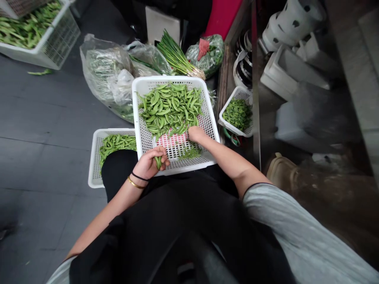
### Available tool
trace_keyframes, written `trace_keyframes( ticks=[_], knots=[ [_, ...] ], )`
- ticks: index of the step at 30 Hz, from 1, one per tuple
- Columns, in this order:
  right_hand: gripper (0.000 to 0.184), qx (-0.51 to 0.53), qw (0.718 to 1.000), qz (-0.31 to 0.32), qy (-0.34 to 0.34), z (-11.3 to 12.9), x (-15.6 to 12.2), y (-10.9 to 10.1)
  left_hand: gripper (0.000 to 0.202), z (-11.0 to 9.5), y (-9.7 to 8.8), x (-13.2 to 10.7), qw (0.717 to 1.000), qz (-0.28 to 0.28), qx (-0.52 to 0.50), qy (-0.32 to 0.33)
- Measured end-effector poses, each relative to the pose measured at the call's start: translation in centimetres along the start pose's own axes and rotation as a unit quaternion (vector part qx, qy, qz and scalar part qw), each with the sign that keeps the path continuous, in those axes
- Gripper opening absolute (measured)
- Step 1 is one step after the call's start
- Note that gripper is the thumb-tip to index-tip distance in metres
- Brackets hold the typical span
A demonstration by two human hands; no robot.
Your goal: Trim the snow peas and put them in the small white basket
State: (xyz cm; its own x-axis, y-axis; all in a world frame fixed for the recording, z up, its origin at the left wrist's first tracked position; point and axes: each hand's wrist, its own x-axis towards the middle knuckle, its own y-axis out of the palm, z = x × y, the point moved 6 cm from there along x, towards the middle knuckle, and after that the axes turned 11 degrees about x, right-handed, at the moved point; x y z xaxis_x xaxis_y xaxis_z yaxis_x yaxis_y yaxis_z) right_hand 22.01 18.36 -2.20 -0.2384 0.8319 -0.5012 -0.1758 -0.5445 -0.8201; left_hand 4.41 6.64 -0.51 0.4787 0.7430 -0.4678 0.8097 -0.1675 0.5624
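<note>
"While the left hand [151,162] sits above the near left corner of the white basket [136,118], what does it grip?"

"Its fingers are curled around at least 1 green pod [158,163]; I can't make out the exact count."

"And the right hand [196,134]?"

"Inside that basket, at the near edge of the pod pile [166,110]. Its fingertips are hidden, so I cannot tell whether they're together, apart or clamped on something."

"Where is the basket itself?"

"Over the person's lap. The pile covers its far part, and small green trimmings [190,153] lie nearer, beside the right forearm."

"Anything on that left wrist?"

"1 black band [139,177] and 1 gold bangle [135,183]."

"What stands around?"

"A pod basket [95,167] beside the left knee, a basket of leafy greens [237,113] on the right, and, just beyond the lap, scallions [177,57] next to plastic bags [103,75]."
</note>
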Motion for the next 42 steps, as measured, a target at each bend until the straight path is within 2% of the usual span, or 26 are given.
trace_keyframes(
  ticks=[4,6,9,12,15,17,19,23,25,26,30,32,33,35,38,40,42],
  knots=[
    [0.030,-0.020,0.999,-0.012,-0.032,1.4,-3.6,0.3,0.020,0.4,0.0,-0.2,0.998,-0.033,0.049,0.001],
    [0.027,-0.029,0.994,-0.023,-0.098,3.0,-6.5,0.8,0.026,0.8,0.1,-0.1,0.993,-0.075,0.093,0.000],
    [0.025,-0.020,0.973,-0.039,-0.226,6.0,-11.3,1.7,0.033,1.1,0.3,-0.1,0.982,-0.126,0.142,0.020],
    [0.021,0.044,0.933,-0.034,-0.357,8.3,-14.9,1.9,0.034,1.2,1.5,-0.8,0.983,-0.077,0.165,0.034],
    [0.016,0.167,0.879,-0.007,-0.447,9.3,-16.5,1.1,0.030,1.1,2.5,-1.9,0.987,-0.015,0.160,0.030],
    [0.014,0.237,0.862,0.008,-0.448,9.3,-16.5,0.5,0.027,0.8,2.7,-2.5,0.991,-0.003,0.131,0.039],
    [0.013,0.276,0.857,0.016,-0.435,9.3,-16.3,0.3,0.025,0.5,3.0,-3.0,0.993,0.006,0.111,0.045],
    [0.010,0.273,0.842,0.014,-0.466,9.9,-16.8,0.3,0.025,0.5,3.4,-3.2,0.992,0.020,0.114,0.040],
    [0.011,0.287,0.843,-0.019,-0.454,9.0,-16.6,-0.5,0.025,0.6,3.3,-3.3,0.992,0.026,0.122,0.030],
    [0.012,0.309,0.849,-0.046,-0.427,7.9,-16.3,-1.2,0.025,0.6,3.2,-3.4,0.991,0.028,0.127,0.025],
    [0.021,0.390,0.864,-0.169,-0.270,2.3,-14.7,-4.6,0.025,0.5,2.6,-3.7,0.990,0.036,0.137,0.014],
    [0.024,0.339,0.880,-0.216,-0.253,1.6,-14.9,-5.5,0.025,0.5,2.4,-3.7,0.989,0.040,0.141,0.011],
    [0.026,0.287,0.891,-0.226,-0.270,2.2,-15.2,-5.5,0.024,0.5,2.4,-3.7,0.988,0.044,0.146,0.006],
    [0.032,0.156,0.908,-0.212,-0.325,4.5,-15.7,-4.4,0.024,0.6,2.6,-3.6,0.985,0.050,0.166,-0.007],
    [0.022,0.005,0.914,-0.122,-0.387,7.9,-15.9,-1.5,0.023,0.3,3.0,-3.6,0.963,0.045,0.266,-0.007],
    [0.023,-0.004,0.907,-0.064,-0.417,8.8,-15.7,-0.2,0.019,-0.8,3.8,-3.9,0.926,0.037,0.374,0.042],
    [0.025,0.074,0.889,-0.019,-0.451,9.1,-15.7,0.1,0.015,-1.9,4.9,-4.6,0.886,0.037,0.448,0.110]
  ],
)
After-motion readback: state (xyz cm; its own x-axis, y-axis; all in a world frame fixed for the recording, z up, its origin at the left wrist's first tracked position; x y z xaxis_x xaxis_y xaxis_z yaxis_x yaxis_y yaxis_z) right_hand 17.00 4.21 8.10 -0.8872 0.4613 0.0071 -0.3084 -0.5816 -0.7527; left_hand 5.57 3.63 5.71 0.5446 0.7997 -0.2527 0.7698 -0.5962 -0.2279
